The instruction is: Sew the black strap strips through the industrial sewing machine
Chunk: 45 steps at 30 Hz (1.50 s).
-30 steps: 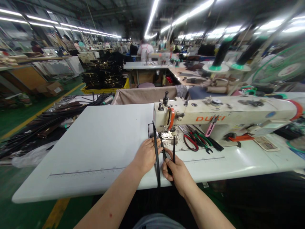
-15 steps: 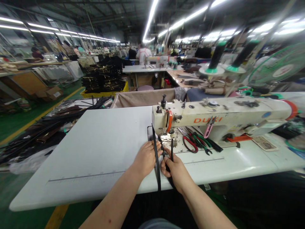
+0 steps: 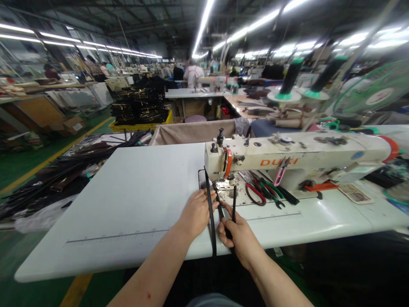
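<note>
At the front of the sewing machine [image 3: 287, 155], a thin black strap [image 3: 220, 209] runs from the needle area toward me, between my two hands. My left hand [image 3: 197, 211] rests on the table with its fingertips closed at the strap beside the presser foot. Another length of black strap [image 3: 211, 226] passes over these fingers and drops past the table's front edge. My right hand [image 3: 234, 232] is closed round the strap nearer to me, index finger pointing forward along it. A short strap end [image 3: 234, 202] sticks up out of that fist.
Red-handled scissors [image 3: 255, 195] and green-handled pliers [image 3: 271, 189] lie on the machine bed, right of the needle. Pink-handled snips [image 3: 280, 174] hang on the machine arm. Behind the white table [image 3: 143, 192] stands a fabric-lined bin [image 3: 194, 131]. Black straps [image 3: 73, 166] are heaped at left.
My right hand has shifted slightly to the right and toward me along the strap, and the upright strap end has moved with it. My left hand has hardly moved.
</note>
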Tool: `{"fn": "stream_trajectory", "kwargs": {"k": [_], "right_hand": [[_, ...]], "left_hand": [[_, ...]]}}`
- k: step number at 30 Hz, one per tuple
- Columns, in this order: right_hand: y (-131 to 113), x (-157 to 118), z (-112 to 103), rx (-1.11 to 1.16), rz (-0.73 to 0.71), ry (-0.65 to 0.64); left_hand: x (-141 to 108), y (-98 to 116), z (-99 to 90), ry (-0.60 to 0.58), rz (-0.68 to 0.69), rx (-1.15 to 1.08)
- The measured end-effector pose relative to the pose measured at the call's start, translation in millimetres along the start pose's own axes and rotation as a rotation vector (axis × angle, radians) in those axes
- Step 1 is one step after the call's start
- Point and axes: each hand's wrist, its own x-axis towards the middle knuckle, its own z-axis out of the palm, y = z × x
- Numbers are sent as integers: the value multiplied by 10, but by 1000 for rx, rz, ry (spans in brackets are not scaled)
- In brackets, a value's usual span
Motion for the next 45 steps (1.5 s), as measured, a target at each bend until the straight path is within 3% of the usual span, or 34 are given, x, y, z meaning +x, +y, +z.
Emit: {"fn": "stream_trajectory", "kwargs": {"k": [19,36,45], "right_hand": [[-38,87,-6,8,-50,-46],[4,188,14,15,-107,-54],[29,48,-42,-8,-128,-38]], "left_hand": [[-12,20,21,-21,-12,80],[-10,8,24,29,5,6],[-17,3,25,16,1,39]]}}
